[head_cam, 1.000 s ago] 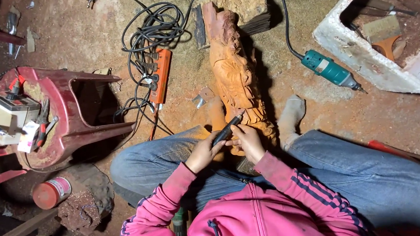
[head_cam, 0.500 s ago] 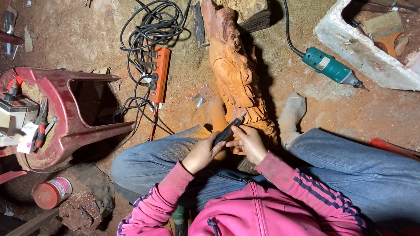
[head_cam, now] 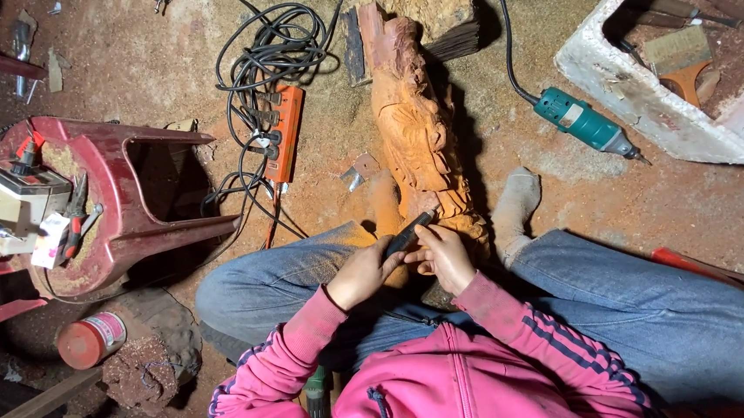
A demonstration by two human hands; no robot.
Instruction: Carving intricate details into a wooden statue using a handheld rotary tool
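I sit cross-legged on a sawdust-covered floor in blue jeans and a pink jacket. A long orange-brown wood carving [head_cam: 415, 132] lies in front of me, its near end between my knees. My left hand [head_cam: 361, 273] grips the handle of a dark hand tool [head_cam: 408, 232] whose tip rests on the carving's near end. Just to its right, my right hand [head_cam: 443, 257] holds the tool's shaft with fingers curled, touching the wood.
An orange power strip [head_cam: 285, 135] with coiled black cables lies left of the carving. A teal rotary power tool [head_cam: 584, 123] lies to the right, near a white foam box [head_cam: 658, 115] holding a brush. A tipped red plastic stool [head_cam: 123, 200] and a red can [head_cam: 91, 339] sit at left.
Both hands stay on the tool at the carving's near end, with only small shifts. The view has drifted slightly.
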